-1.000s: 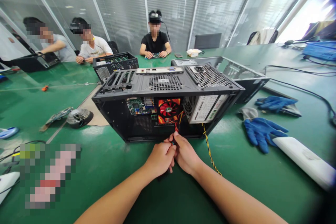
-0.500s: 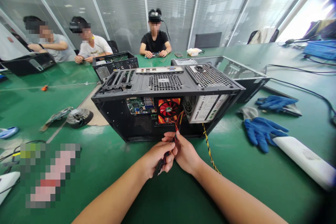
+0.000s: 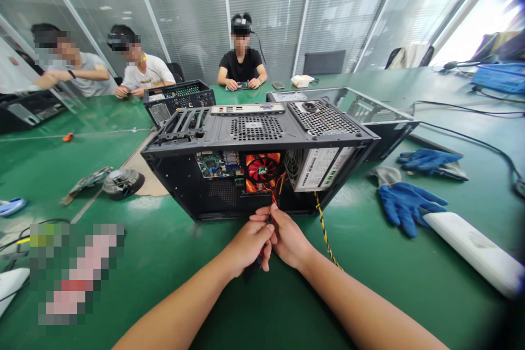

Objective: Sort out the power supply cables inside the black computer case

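Note:
Both hands meet in front of an open black computer case point(image 3: 180, 188) lying with its back panel up. My left hand point(image 3: 251, 243) is closed around a bundle of power cables, and a dark connector point(image 3: 252, 270) hangs below its fingers. With thumb and fingers my right hand point(image 3: 290, 238) pinches the same cables point(image 3: 275, 195) just above. These red, yellow and black wires run up into the case beside the red cooling fan point(image 3: 263, 169) and the power supply point(image 3: 324, 169). A circuit board point(image 3: 215, 164) shows to the fan's left. A twisted yellow-black cable point(image 3: 324, 229) hangs from the case.
Blue gloves point(image 3: 406, 205) and a long white object point(image 3: 471, 249) lie on the right. At left are a round metal heatsink-like part point(image 3: 122, 182) and a blue-handled object point(image 3: 12, 206). Another case point(image 3: 394, 136) stands behind. Several people sit across the green table point(image 3: 172, 306).
My left fingers have shifted slightly on the cables, and the connector below them has turned downward. At far left, a co-worker's arms and case have moved. The view has shifted a little.

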A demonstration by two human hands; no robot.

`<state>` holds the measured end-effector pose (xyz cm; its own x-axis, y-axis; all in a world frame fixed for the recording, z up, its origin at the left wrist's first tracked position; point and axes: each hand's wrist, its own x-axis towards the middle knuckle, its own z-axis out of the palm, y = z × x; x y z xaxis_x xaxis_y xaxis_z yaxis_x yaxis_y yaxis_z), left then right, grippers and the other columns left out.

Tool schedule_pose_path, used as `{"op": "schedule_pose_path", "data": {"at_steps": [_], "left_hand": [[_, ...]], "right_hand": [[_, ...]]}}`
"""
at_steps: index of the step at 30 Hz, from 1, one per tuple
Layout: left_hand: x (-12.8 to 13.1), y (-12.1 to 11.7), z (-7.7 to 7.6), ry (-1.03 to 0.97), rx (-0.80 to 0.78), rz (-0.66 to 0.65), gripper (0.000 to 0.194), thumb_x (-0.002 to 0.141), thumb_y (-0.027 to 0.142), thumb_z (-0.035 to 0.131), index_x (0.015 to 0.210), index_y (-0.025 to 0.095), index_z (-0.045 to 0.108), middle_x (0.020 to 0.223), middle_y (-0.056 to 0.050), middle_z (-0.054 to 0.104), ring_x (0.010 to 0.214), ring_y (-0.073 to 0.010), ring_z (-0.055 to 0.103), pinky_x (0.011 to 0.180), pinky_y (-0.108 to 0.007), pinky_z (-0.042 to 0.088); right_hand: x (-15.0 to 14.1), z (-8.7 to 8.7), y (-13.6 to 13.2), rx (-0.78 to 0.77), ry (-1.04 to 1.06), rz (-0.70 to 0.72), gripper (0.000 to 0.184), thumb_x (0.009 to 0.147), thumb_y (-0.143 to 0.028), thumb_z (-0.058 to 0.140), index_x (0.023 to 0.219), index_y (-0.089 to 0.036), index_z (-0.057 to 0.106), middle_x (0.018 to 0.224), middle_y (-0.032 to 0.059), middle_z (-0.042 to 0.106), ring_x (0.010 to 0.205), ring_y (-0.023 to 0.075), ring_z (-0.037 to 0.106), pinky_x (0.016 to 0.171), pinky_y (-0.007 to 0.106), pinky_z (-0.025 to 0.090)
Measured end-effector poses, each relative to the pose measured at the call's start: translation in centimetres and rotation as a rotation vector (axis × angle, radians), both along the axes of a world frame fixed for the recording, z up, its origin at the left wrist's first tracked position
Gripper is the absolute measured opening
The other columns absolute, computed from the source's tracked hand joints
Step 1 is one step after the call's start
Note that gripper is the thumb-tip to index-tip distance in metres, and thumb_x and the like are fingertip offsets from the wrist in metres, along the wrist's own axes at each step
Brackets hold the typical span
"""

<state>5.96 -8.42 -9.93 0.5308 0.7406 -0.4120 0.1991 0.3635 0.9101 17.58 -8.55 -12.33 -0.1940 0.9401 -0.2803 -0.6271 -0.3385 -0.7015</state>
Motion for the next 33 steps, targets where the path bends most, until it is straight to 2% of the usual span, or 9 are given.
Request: {"op": "schedule_pose_path", "data": {"at_steps": [4,9,12,14,21,25,27,30,33], "left_hand": [[0.26,-0.18,-0.24,0.185,0.214,-0.003,0.030,0.090,0.035,0.036,0.068,0.018,0.046,0.045,0.005,0.050,0.033,-0.0094,0.050,0.034,-0.018,0.037],[0.47,-0.63,0.03,0.365,0.458,0.005,0.028,0.089,0.029,0.035,0.066,0.018,0.047,0.050,0.003,0.051,0.034,-0.0096,0.051,0.034,-0.018,0.038],[0.48,-0.63,0.14,0.373,0.493,0.011,0.027,0.089,0.031,0.036,0.068,0.019,0.047,0.051,0.003,0.052,0.036,-0.0102,0.052,0.034,-0.019,0.037],[0.43,-0.43,0.14,0.300,0.408,-0.004,0.028,0.089,0.032,0.037,0.066,0.019,0.046,0.048,0.003,0.050,0.034,-0.0101,0.051,0.034,-0.019,0.037],[-0.23,0.32,0.32,-0.209,-0.182,-0.023,0.033,0.083,0.048,0.048,0.071,0.018,0.045,0.040,0.009,0.042,0.028,-0.0085,0.044,0.030,-0.017,0.027],[-0.30,0.24,0.42,-0.373,-0.304,-0.019,0.033,0.079,0.048,0.056,0.071,0.018,0.047,0.040,0.009,0.038,0.027,-0.0071,0.040,0.030,-0.017,0.027],[-0.24,0.18,0.31,-0.401,-0.323,-0.020,0.032,0.079,0.047,0.056,0.071,0.017,0.047,0.040,0.009,0.038,0.027,-0.0068,0.040,0.030,-0.017,0.027],[-0.18,0.15,-0.04,-0.370,-0.310,-0.024,0.032,0.081,0.048,0.054,0.072,0.018,0.047,0.040,0.009,0.040,0.027,-0.0077,0.042,0.029,-0.017,0.026],[-0.15,0.11,-0.24,-0.259,-0.222,-0.006,0.033,0.083,0.048,0.051,0.071,0.018,0.046,0.041,0.008,0.044,0.028,-0.0084,0.045,0.029,-0.017,0.026]], "right_hand": [[-0.04,0.15,-0.08,-0.004,-0.024,0.017,0.032,0.087,-0.047,0.052,0.090,-0.016,0.059,0.079,0.0052,0.071,0.032,0.0088,0.049,0.028,0.023,0.043],[-0.14,0.38,-0.25,-0.014,-0.017,-0.003,0.029,0.089,-0.046,0.048,0.088,-0.018,0.058,0.083,0.0064,0.072,0.041,0.0145,0.059,0.029,0.025,0.045],[-0.14,0.39,-0.24,-0.012,-0.011,-0.024,0.029,0.089,-0.045,0.048,0.087,-0.018,0.060,0.082,0.0069,0.072,0.043,0.0134,0.059,0.033,0.024,0.046],[-0.11,0.40,-0.20,-0.026,-0.010,-0.036,0.029,0.089,-0.044,0.050,0.086,-0.017,0.061,0.079,0.0068,0.071,0.041,0.0123,0.057,0.034,0.024,0.046],[0.21,0.65,-0.19,-0.019,0.043,0.038,0.040,0.088,-0.050,0.047,0.092,-0.015,0.065,0.087,0.0097,0.071,0.058,0.0166,0.065,0.050,0.029,0.052],[0.46,0.57,-0.18,0.018,0.103,0.099,0.047,0.090,-0.054,0.041,0.097,-0.015,0.066,0.092,0.0103,0.071,0.084,0.0192,0.068,0.076,0.032,0.053],[0.51,0.52,-0.16,0.034,0.114,0.118,0.050,0.091,-0.055,0.038,0.099,-0.014,0.065,0.093,0.0106,0.071,0.087,0.0194,0.068,0.080,0.033,0.052],[0.49,0.49,-0.12,0.032,0.090,0.121,0.050,0.092,-0.054,0.035,0.099,-0.014,0.064,0.094,0.0113,0.071,0.078,0.0181,0.069,0.073,0.031,0.054],[0.36,0.49,-0.11,-0.009,0.021,0.144,0.048,0.092,-0.055,0.035,0.098,-0.015,0.061,0.098,0.0122,0.071,0.048,0.0155,0.065,0.046,0.031,0.052]]}}
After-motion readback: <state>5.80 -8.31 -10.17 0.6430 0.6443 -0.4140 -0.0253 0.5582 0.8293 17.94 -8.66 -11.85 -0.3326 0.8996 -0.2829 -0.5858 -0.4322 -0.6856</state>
